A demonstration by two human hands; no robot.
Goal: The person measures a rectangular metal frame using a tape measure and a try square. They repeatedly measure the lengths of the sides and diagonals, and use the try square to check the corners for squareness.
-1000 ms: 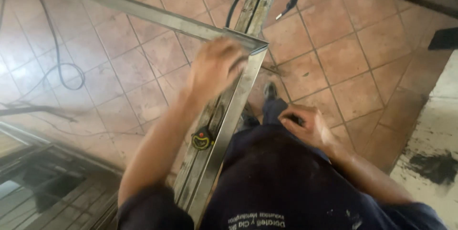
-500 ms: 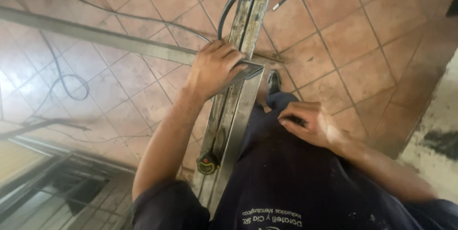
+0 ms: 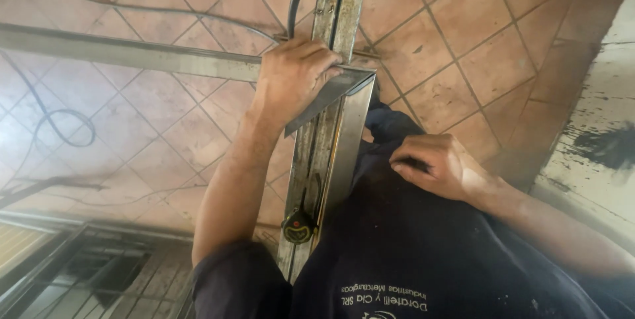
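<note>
Steel frame corner — likely stiff, heavy, sharp-edged; left hand is clenching it at the mitred joint, right hand is resting loosely curled — holding nothing visible — on dark trousers.

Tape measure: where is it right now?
Head view, lower centre: the tape measure sits on the long metal frame rail, below the left hand gripping the frame's corner, left of the person's dark shirt.

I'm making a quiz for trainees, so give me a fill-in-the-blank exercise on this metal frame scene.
1. The left hand grips the ____ of the metal frame.
2. The right hand rests on dark ____.
3. The floor is covered with reddish ____.
4. A tape measure lies on the long steel ____.

Missing words: corner; clothing; tiles; rail
</note>
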